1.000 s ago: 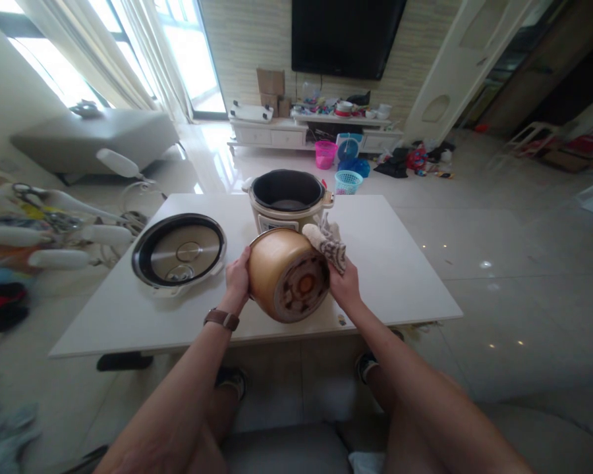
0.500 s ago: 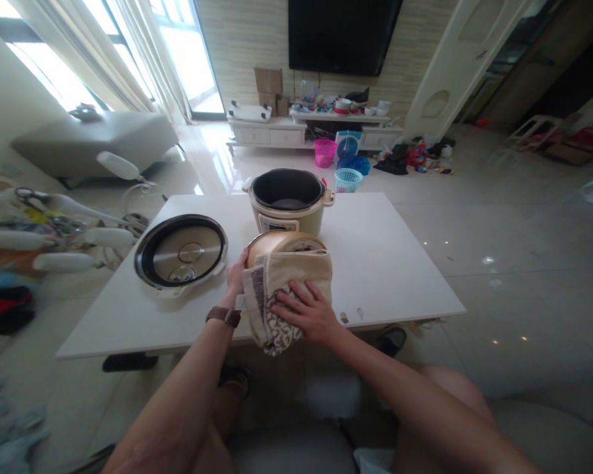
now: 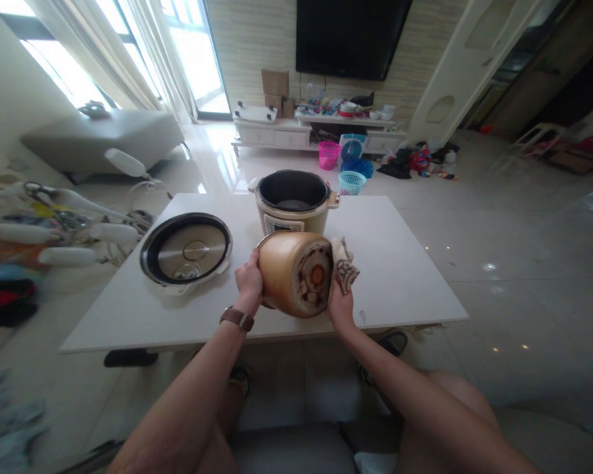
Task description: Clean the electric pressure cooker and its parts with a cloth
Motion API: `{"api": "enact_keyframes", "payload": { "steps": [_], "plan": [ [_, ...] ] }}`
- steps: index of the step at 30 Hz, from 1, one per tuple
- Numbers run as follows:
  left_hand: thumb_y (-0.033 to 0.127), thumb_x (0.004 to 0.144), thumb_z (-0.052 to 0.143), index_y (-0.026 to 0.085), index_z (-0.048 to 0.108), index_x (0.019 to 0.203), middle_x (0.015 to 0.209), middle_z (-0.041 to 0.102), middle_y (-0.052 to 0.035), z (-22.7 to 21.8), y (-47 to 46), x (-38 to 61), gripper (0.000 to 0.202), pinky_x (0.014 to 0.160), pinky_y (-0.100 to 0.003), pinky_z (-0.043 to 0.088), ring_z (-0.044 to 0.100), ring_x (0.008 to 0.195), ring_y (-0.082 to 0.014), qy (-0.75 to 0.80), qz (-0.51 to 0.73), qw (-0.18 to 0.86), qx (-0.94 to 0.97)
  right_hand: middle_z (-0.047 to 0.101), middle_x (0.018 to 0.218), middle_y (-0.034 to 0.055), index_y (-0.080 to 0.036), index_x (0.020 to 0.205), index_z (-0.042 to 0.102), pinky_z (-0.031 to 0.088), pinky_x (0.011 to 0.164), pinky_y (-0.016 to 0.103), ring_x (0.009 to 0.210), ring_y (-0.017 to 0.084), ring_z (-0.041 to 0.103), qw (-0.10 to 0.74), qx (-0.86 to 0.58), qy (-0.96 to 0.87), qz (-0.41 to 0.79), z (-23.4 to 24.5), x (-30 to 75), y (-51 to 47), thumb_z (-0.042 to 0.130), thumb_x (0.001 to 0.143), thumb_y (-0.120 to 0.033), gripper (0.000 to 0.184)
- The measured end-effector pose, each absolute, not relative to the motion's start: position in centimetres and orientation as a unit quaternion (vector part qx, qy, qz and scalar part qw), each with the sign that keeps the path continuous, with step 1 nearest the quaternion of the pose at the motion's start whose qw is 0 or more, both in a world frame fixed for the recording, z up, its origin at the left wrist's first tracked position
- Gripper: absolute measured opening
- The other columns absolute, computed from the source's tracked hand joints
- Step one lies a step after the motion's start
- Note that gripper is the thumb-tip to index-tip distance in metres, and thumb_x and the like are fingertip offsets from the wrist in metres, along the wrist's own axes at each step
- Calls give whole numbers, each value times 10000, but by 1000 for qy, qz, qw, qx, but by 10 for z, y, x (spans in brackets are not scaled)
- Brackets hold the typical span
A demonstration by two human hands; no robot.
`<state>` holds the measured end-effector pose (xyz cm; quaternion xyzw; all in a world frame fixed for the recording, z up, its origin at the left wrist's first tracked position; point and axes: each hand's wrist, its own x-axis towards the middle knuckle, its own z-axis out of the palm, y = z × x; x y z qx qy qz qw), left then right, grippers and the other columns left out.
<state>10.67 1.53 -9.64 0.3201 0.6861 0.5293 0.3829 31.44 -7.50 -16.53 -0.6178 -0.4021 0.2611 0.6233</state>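
Tipped on its side above the table's front half is a golden-tan inner pot [image 3: 279,273], its stained brown-and-white base turned right and toward me. My left hand [image 3: 250,280] grips the pot's rim on the left. At the right, my right hand [image 3: 340,301] is closed on a bunched beige-and-brown patterned cloth [image 3: 344,263], beside the edge of the pot's base; some fingers are hidden behind. Behind the pot stands the electric cooker body [image 3: 292,214], open on top with a dark interior. Left of them, the cooker lid [image 3: 185,250] lies with its metal inner side up.
Everything stands on a white table [image 3: 400,276]. A white lamp with several arms [image 3: 69,257] crowds the left edge. Beyond the table are a pale blue basket [image 3: 352,183], a pink basket [image 3: 329,155] and a low TV cabinet [image 3: 291,136].
The cloth, earlier spread over the pot's base under my flat right hand, is now bunched in that hand to the right. The base has come into view.
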Motion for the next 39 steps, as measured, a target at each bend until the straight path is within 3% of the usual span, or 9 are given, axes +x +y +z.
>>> {"api": "enact_keyframes", "payload": {
  "steps": [3, 6, 10, 15, 20, 23, 27, 32, 39],
  "plan": [
    [657, 905, 670, 220, 567, 553, 581, 494, 4, -96, 12, 111, 570, 641, -345, 306, 399, 640, -162, 694, 519, 373, 331, 558, 1665, 167, -166, 1653, 506, 285, 1373, 590, 1614, 300, 457, 603, -647, -353, 305, -168, 296, -104, 483, 1073, -594, 722],
    [639, 914, 657, 227, 546, 546, 579, 469, 10, -92, 11, 113, 563, 647, -344, 295, 385, 648, -163, 694, 513, 375, 338, 450, 1756, 143, -210, 1711, 414, 243, 1386, 588, 1667, 288, 369, 595, -618, -418, 299, -163, 274, -138, 521, 1084, -534, 713],
    [650, 915, 658, 226, 553, 548, 586, 491, 0, -87, 11, 114, 571, 647, -341, 304, 407, 666, -170, 687, 511, 387, 342, 341, 1823, 81, -323, 1722, 394, 163, 1371, 681, 1735, 314, 179, 519, -582, -591, 206, -142, 265, -151, 542, 1080, -383, 662],
    [734, 886, 671, 237, 546, 543, 568, 484, 1, -92, 13, 113, 617, 605, -340, 282, 384, 625, -163, 667, 517, 402, 355, 346, 1819, 93, -343, 1701, 438, 269, 1287, 772, 1731, 389, 162, 406, -559, -717, 93, -116, 294, -109, 507, 1053, -342, 651],
    [837, 856, 649, 238, 513, 533, 566, 474, 0, -92, 10, 117, 694, 601, -343, 271, 383, 635, -161, 667, 513, 398, 366, 421, 1780, 107, -269, 1685, 461, 197, 1381, 639, 1709, 292, 273, 540, -570, -605, 133, -112, 328, -59, 536, 1075, -465, 646],
    [898, 834, 621, 229, 514, 536, 570, 458, 7, -91, 7, 120, 741, 598, -337, 266, 364, 634, -150, 661, 510, 405, 373, 609, 1623, 137, -199, 1551, 610, 307, 1363, 583, 1591, 283, 483, 591, -592, -502, 221, -115, 350, -41, 572, 1043, -558, 624],
    [919, 822, 607, 239, 451, 520, 554, 397, 19, -92, 2, 125, 759, 578, -330, 235, 324, 618, -136, 646, 514, 412, 386, 811, 1206, 111, -173, 1216, 764, 539, 1199, 533, 1290, 294, 715, 615, -641, -321, 329, -122, 378, -27, 647, 949, -530, 461],
    [864, 857, 586, 254, 312, 506, 558, 267, 27, -81, -7, 129, 755, 571, -337, 170, 244, 598, -127, 615, 530, 380, 443, 794, 841, 17, -233, 1027, 750, 697, 884, 383, 933, 241, 797, 632, -589, -172, 474, -124, 396, -20, 626, 941, -479, 289],
    [733, 827, 684, 230, 269, 488, 567, 204, 26, -52, -30, 127, 735, 621, -339, 179, 222, 601, -124, 549, 535, 304, 566, 831, 926, 47, -196, 1089, 739, 694, 900, 382, 921, 228, 809, 670, -565, -120, 465, -102, 416, -18, 585, 973, -403, 283]
  ]
}}
